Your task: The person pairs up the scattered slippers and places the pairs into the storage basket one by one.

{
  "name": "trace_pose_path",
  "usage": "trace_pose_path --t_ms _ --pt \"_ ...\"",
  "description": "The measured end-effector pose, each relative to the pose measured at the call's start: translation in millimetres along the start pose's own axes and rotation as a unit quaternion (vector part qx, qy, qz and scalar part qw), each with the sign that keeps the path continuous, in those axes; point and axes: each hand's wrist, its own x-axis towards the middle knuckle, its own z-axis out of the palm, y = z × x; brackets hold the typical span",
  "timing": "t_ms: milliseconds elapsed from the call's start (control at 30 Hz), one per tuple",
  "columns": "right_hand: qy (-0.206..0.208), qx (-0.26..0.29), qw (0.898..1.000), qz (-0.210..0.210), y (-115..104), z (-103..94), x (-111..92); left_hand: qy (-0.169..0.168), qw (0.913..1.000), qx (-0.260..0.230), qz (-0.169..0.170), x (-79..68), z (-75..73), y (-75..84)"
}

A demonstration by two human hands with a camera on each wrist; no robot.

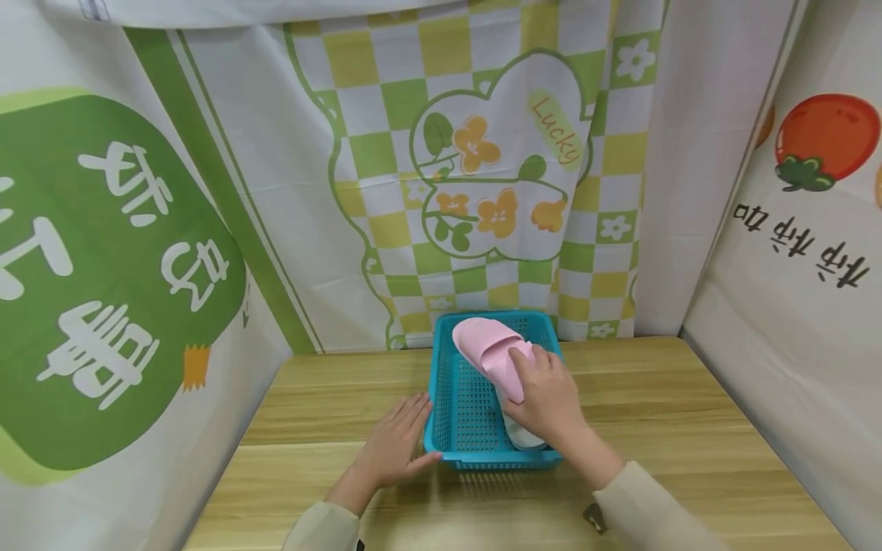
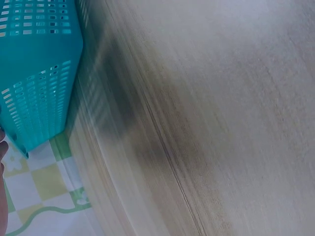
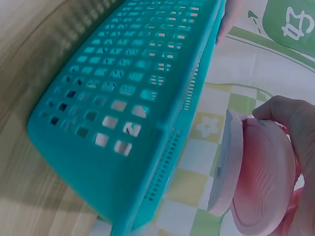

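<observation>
My right hand (image 1: 547,394) grips pink slippers (image 1: 485,348) by the heel end, above the right side of a teal plastic basket (image 1: 441,451). In the right wrist view, two slipper heels (image 3: 266,177) show pressed together under the fingers, beyond the basket's rim (image 3: 157,147). Below them, a white item (image 1: 522,438) lies along the basket's right wall, partly covered by the slippers and hand. My left hand (image 1: 393,444) rests at the basket's left front corner, fingers straight along the side and thumb at the front rim. Only its fingertips (image 2: 2,147) show in the left wrist view.
The basket stands on a wood-grain table (image 1: 331,405) against a checked cloth backdrop (image 1: 406,176). Printed cloth walls rise on the left (image 1: 255,367) and right (image 1: 772,329). A small dark patch (image 1: 594,518) lies beside the right sleeve.
</observation>
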Motion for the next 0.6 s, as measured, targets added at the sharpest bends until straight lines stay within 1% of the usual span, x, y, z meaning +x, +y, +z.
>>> trace_pose_path --t_ms 100,233,367,600 --pt "-0.006 0.001 1.0 0.01 -5 3.8 1 0.006 1.0 -0.004 0.001 -0.9 -0.1 0.7" --pt "-0.027 -0.008 0.999 0.027 -10 9.8 3 0.012 0.9999 -0.008 0.0 -1.4 0.1 1.2" --pt "-0.046 -0.02 0.998 0.043 -15 16.6 5 0.009 0.9999 -0.013 -0.002 -0.8 1.2 0.9" --pt "-0.06 -0.033 0.995 0.067 -24 24.3 11 0.004 0.9999 -0.013 -0.005 -1.0 2.4 0.3"
